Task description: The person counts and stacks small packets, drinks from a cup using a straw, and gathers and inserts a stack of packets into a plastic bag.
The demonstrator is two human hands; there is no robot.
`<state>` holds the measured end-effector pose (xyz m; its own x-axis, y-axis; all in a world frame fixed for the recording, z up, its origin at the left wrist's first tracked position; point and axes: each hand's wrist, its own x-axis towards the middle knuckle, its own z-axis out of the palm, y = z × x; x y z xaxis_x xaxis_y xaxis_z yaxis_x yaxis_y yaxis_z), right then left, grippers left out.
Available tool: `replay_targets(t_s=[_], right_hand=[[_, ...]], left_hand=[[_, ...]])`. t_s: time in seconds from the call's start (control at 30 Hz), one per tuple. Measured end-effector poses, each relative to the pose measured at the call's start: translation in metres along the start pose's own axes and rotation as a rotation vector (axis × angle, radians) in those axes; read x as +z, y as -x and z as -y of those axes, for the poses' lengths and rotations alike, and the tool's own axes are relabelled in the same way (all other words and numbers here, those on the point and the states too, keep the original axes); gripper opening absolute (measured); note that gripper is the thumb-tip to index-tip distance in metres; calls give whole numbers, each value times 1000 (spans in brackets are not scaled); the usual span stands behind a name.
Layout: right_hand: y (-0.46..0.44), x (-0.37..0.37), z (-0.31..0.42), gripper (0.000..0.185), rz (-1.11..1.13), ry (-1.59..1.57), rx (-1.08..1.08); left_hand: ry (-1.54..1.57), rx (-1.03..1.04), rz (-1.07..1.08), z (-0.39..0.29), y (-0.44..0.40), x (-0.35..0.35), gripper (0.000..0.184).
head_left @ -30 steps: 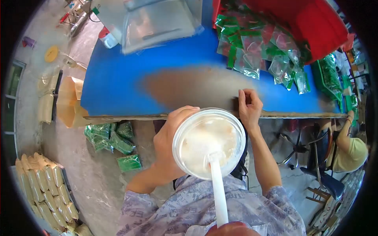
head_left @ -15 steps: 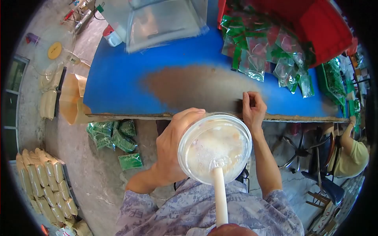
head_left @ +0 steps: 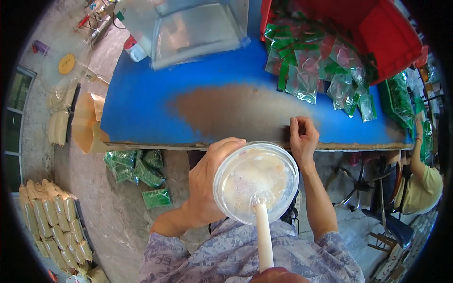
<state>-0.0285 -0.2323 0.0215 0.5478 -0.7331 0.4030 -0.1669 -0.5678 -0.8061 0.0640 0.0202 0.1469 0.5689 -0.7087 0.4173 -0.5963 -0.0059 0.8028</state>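
Note:
My left hand [head_left: 206,177] is wrapped round the side of a clear plastic drink cup [head_left: 252,181] with a pale, milky drink in it. A thick white straw [head_left: 264,236] runs from the cup's lid towards my mouth. The cup is held close to my chest, before the table's front edge. My right hand [head_left: 304,137] rests at that edge, right of the cup, fingers loosely curled in with the thumb near them. Nothing shows in its fingers. Ahead lies the blue table top [head_left: 141,113] with a worn brown patch.
At the back right, small clear-and-green packets [head_left: 306,70] spill from a red bin [head_left: 387,37]. A stack of clear plastic bags [head_left: 198,35] and a white-and-red bottle [head_left: 135,49] stand back left. Green packs [head_left: 155,198] lie on the floor. Another person [head_left: 422,188] sits at right.
The view has tilted slightly, so the table and my hands sit a little lower in it. My left hand still holds the cup; the other person's arm at right has shifted.

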Motion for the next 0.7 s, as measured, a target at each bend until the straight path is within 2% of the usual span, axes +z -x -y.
replay_targets(t_s=[0.17,0.33,0.7], right_hand=[[1,1,-3,15,-2,-17,16],[2,0,-6,15,2,13,-1],[2,2,-2,12,-2,-47,29]], left_hand=[[111,-123,48,-6,3,-1,80],[62,-50,72,-5,2,-1,82],[129,-176,54,-4,7,-3,82]])
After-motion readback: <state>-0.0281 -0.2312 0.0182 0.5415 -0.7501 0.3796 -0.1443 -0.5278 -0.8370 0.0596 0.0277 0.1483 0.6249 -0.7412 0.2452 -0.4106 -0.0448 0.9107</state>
